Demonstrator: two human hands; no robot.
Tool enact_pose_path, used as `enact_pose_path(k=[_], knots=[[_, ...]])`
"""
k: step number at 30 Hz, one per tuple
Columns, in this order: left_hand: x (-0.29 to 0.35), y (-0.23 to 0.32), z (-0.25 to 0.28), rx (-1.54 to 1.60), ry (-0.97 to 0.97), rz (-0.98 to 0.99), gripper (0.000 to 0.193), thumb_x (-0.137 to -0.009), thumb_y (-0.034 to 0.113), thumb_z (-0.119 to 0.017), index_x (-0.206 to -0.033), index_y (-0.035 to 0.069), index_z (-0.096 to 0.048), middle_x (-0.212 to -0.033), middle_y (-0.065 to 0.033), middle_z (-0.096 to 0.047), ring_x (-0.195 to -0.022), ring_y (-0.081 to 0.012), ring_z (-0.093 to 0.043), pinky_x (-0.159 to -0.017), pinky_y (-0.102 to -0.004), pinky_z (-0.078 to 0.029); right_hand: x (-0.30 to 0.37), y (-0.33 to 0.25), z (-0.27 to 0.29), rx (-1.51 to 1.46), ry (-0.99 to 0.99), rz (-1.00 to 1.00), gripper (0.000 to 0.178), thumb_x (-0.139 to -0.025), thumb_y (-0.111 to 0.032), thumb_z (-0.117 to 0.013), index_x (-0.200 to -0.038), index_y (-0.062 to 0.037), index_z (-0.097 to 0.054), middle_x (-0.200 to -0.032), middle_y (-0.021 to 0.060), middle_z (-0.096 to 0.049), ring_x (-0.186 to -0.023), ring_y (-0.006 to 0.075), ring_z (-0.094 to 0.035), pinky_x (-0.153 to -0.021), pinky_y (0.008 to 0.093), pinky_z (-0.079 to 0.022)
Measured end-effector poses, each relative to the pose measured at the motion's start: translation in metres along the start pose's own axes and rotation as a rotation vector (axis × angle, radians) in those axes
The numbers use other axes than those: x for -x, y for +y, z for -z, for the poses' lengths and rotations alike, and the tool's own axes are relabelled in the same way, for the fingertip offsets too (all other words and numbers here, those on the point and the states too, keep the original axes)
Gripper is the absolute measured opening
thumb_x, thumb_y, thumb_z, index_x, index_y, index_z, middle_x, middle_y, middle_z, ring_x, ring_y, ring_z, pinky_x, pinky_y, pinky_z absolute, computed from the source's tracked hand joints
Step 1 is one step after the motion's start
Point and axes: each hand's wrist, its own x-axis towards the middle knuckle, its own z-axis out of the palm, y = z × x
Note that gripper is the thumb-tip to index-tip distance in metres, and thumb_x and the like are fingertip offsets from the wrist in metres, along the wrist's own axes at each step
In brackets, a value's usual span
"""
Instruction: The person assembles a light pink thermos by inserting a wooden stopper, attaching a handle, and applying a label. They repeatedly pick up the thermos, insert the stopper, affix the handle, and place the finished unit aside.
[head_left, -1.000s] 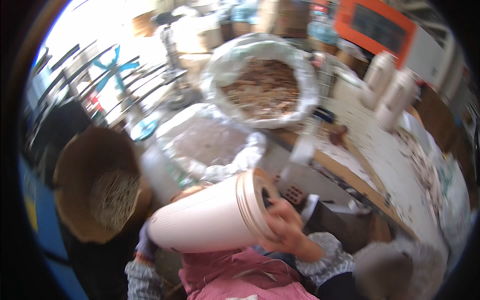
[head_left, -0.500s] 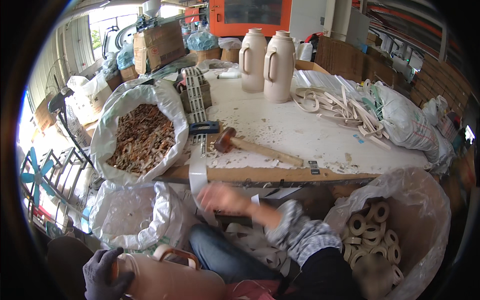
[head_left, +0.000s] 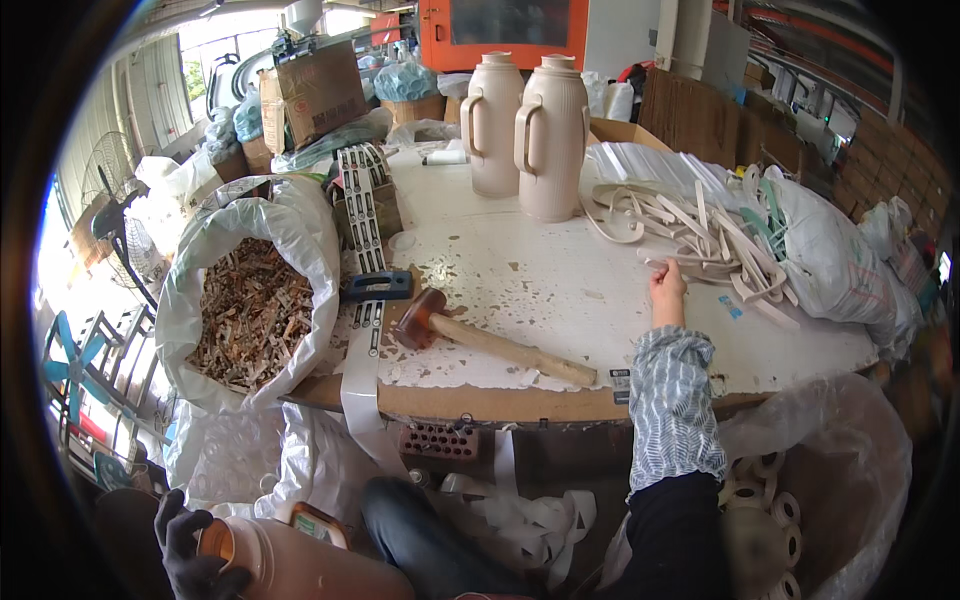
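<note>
A pale pink thermos jug (head_left: 325, 562) lies tilted across my lap, its open mouth to the left and its handle up. My left hand (head_left: 185, 550), in a dark grey glove, grips it at the mouth. My right hand (head_left: 667, 298), bare, reaches across the table to a pile of cream-coloured plastic strips (head_left: 715, 232). Its fingers are closed at the end of one strip at the pile's near left. A mallet (head_left: 510, 350) with a brown head and wooden handle lies left of my right arm. Two more thermos jugs (head_left: 548, 150) stand upright behind it.
Left of the table (head_left: 470, 260) stands a white sack (head_left: 315, 300) of small metal pieces; below it is a bag (head_left: 305, 450) of clear plastic parts. A perforated strip (head_left: 362, 215) runs through a blue holder (head_left: 385, 285). A plastic bag (head_left: 860, 450) with white rolls sits lower right.
My right hand has moved from the table's front edge at the left, forward and right to the strips. My left hand still holds the jug, now slightly lower. The view has shifted a little.
</note>
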Motion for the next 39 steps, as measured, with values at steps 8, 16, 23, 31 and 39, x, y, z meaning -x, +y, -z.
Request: enact_pose_path(k=[8,16,23,31,39], knots=[[0.010,0.036,0.005,0.066,-0.326,-0.190,0.037,-0.066,0.033,-0.082,-0.084,0.007,-0.063,-0.106,-0.0189,-0.063,-0.093,-0.0368,-0.061,-0.076,-0.0453,-0.049,0.237,-0.027,-0.001,0.656,-0.550,0.188,0.020,-0.095,-0.021,-0.061,-0.096,-0.0017,-0.056,-0.070,0.0055,-0.062,-0.053,0.0112,-0.059,-0.042,0.0236,-0.046],[-0.031,0.031,-0.028,0.043,0.045,-0.248,0.071,-0.069,0.032,-0.081,-0.127,0.004,-0.052,-0.123,-0.0179,-0.057,-0.105,-0.0387,-0.057,-0.087,-0.0442,-0.048,0.481,0.028,-0.059,0.858,-1.381,0.063,0.015,-0.098,-0.013,-0.056,-0.101,0.0018,-0.056,-0.082,0.0077,-0.066,-0.067,0.0107,-0.065,-0.057,0.0225,-0.052],[0.038,-0.007,-0.043,0.456,0.237,0.105,0.050,-0.086,-0.004,-0.057,-0.135,0.001,-0.045,-0.115,-0.0149,-0.061,-0.101,-0.0232,-0.064,-0.081,-0.0331,-0.054,0.589,0.107,-0.023,0.391,-1.308,0.770,0.042,-0.089,-0.025,-0.067,-0.117,0.0045,-0.054,-0.116,0.0156,-0.057,-0.103,0.0288,-0.055,-0.088,0.0385,-0.045],[0.115,-0.001,-0.038,1.546,0.081,0.702,0.050,-0.077,0.013,-0.064,-0.121,-0.004,-0.048,-0.080,-0.0099,-0.057,-0.060,-0.0129,-0.054,-0.054,-0.0235,-0.046,0.624,0.085,0.033,0.215,-1.450,-0.338,0.045,-0.103,-0.027,-0.044,-0.131,0.0074,-0.036,-0.054,0.0005,-0.043,-0.043,0.0069,-0.035,-0.042,0.0228,-0.032],[0.178,0.007,-0.055,1.434,0.440,0.895,0.050,-0.094,0.039,-0.053,-0.121,-0.003,-0.052,-0.048,0.0041,-0.040,-0.036,-0.0037,-0.030,-0.034,-0.0199,-0.025,0.670,0.085,0.028,0.315,-1.508,-0.846,0.027,-0.102,-0.023,-0.048,-0.118,-0.0010,-0.048,-0.066,-0.0030,-0.046,-0.052,0.0015,-0.037,-0.047,0.0170,-0.029]])
